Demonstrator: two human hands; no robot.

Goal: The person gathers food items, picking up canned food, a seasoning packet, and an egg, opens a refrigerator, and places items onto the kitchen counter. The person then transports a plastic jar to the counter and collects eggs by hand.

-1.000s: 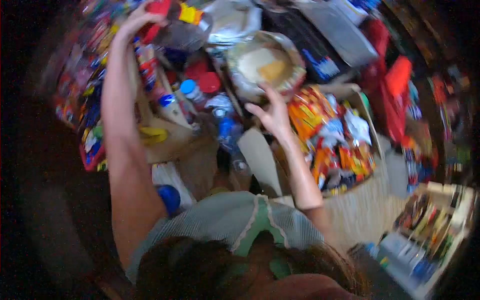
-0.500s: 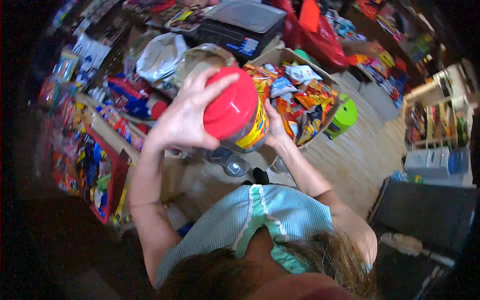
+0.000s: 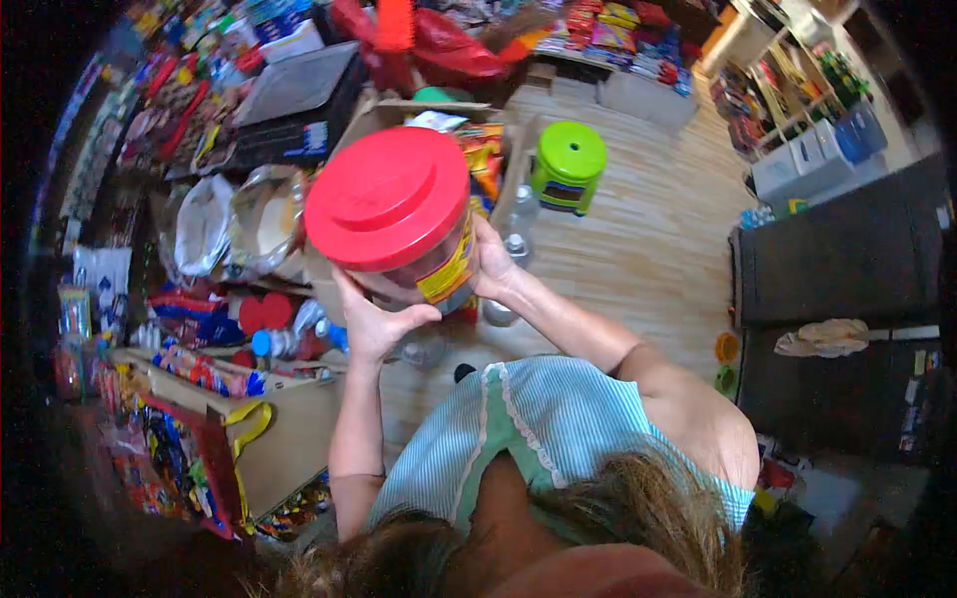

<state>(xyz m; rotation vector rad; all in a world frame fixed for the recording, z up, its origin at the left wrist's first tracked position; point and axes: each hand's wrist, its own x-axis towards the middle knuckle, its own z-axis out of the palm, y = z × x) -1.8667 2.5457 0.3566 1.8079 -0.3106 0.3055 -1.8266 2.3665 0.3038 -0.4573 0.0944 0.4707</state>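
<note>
A large clear plastic jar point(image 3: 404, 284) with a yellow label and a wide red screw lid point(image 3: 389, 194) is held up in front of my chest, tilted so the lid faces me. My left hand point(image 3: 374, 321) grips its lower left side, thumb across the near wall. On the other side, my right hand point(image 3: 490, 261) presses against the wall beside the label. Behind the jar, partly hidden by it, stands a cardboard box point(image 3: 506, 164) of snack packets point(image 3: 483, 149).
A green stool point(image 3: 570, 164) stands on the wooden floor beyond the box, near clear bottles point(image 3: 520, 214). Left are a black scale point(image 3: 289, 110), open plastic bags point(image 3: 204, 234) and a red-edged box of sweets point(image 3: 204, 453). A dark cabinet point(image 3: 847, 264) is at the right.
My left hand has moved from the lid down to the jar's lower side. My view has turned right, bringing more floor and the whole stool into sight.
</note>
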